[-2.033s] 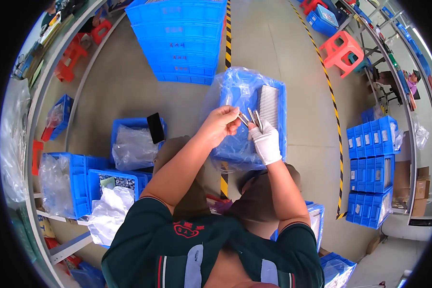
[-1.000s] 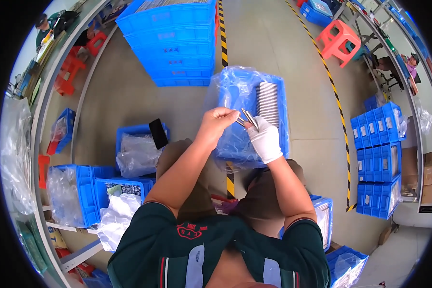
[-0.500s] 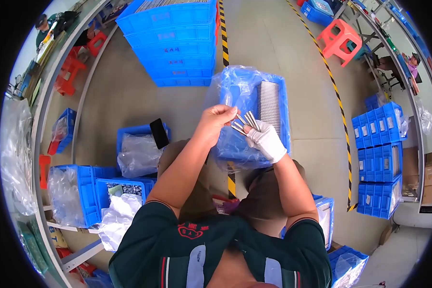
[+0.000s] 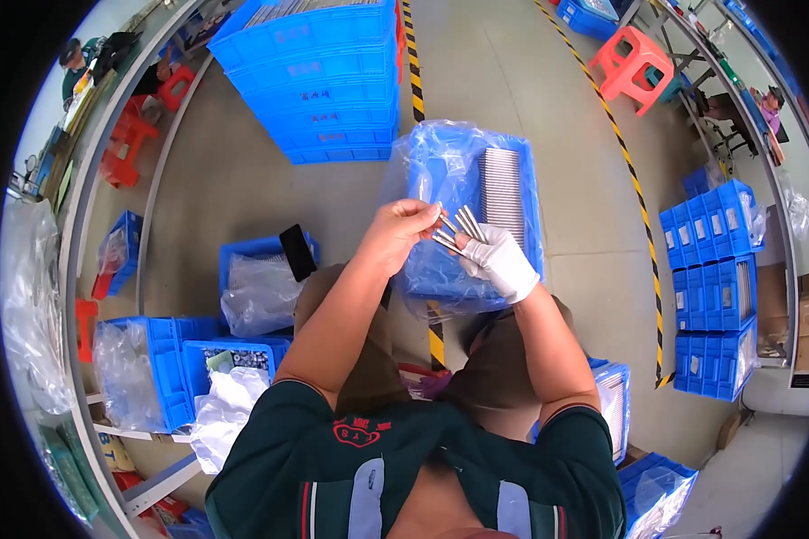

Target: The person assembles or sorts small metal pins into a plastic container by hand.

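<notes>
My bare left hand (image 4: 394, 235) is closed in a pinch at the end of a thin metal rod (image 4: 448, 221). Wearing a white glove, my right hand (image 4: 505, 265) grips several slim silvery rods (image 4: 468, 223) that fan out from its fingers toward the left hand. Both hands are close together above a blue plastic bin (image 4: 535, 202), which is lined with clear plastic film (image 4: 449, 162). Along the bin's right side lies a tight stack of similar rods (image 4: 502, 184). The fingertips hide part of the rods' lengths.
A tall stack of blue crates (image 4: 333, 99) stands at the far left of the bin. A black phone (image 4: 297, 251) rests on a film-covered bin (image 4: 261, 292) to my left. More blue crates (image 4: 715, 296) are stacked at right. Red stools (image 4: 634, 67) stand beyond the striped floor tape (image 4: 625, 153).
Both hands keep nearly the same pose, with the left still pinching beside the fanned rods. The whole view has shifted slightly.
</notes>
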The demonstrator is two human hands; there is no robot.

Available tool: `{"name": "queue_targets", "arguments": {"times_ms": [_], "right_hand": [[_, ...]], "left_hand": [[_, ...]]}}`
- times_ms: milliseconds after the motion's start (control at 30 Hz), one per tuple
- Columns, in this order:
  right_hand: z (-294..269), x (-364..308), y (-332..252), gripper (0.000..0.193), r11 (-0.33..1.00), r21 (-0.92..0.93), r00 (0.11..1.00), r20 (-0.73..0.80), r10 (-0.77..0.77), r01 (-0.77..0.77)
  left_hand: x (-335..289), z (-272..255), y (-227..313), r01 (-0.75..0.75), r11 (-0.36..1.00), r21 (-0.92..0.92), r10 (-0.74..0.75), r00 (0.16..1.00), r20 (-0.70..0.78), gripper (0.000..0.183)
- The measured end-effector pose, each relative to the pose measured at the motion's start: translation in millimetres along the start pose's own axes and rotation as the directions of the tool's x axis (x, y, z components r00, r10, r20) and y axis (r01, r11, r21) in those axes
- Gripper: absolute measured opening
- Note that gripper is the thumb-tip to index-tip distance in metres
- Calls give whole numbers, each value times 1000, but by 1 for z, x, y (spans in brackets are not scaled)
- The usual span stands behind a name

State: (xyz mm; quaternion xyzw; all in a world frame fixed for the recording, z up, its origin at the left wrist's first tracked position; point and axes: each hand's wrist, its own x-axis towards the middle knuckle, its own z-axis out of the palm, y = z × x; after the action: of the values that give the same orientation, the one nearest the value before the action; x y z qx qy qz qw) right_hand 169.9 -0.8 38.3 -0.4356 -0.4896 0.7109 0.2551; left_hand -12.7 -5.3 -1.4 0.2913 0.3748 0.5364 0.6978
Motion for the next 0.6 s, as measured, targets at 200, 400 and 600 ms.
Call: {"name": "queue_targets", "arguments": {"times_ms": [200, 400, 600], "right_hand": [[-3, 0, 1, 17, 997, -81, 1000, 13, -11, 12], [1, -1, 0, 19, 1000, 14, 999, 40, 6, -7], [-5, 3, 2, 30, 999, -25, 998, 47, 40, -39]], "left_hand": [[-1, 2, 7, -48, 950, 309, 46, 999, 14, 20], [-2, -3, 6, 10, 987, 159, -23, 996, 81, 16], [-5, 8, 20, -144, 947, 288, 196, 968, -159, 16]]}}
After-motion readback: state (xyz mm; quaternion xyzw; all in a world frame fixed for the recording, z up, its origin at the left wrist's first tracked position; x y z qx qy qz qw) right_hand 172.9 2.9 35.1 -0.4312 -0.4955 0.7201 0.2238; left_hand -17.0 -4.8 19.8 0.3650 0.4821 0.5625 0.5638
